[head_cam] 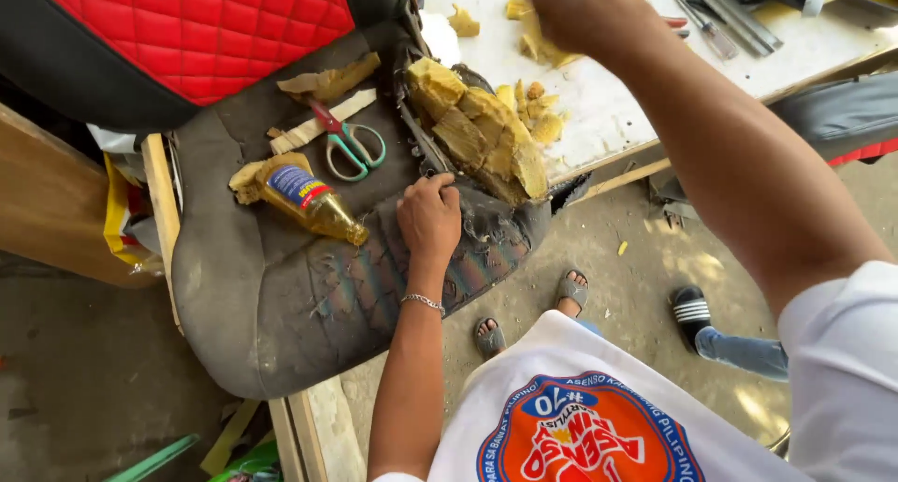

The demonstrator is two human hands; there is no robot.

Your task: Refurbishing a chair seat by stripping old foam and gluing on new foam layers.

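Right hand [572, 9]: cut off at top edge, grip unreadable, over white bench [608, 98]. Left hand [429, 215]: fingers curled, pressing worn seat cushion [281, 295] beside torn yellow foam [486, 140]. Glue bottle [313, 201], amber liquid inside, lying flat; scissors [351, 145] adjacent.

Floor: bare grey concrete [617, 285], sunlit in patches, with small scraps scattered on it. White worktop [608, 98] at upper right, edged in wood, in strong daylight. Wooden panel [47, 211] at left; timber slats [309, 426] below.
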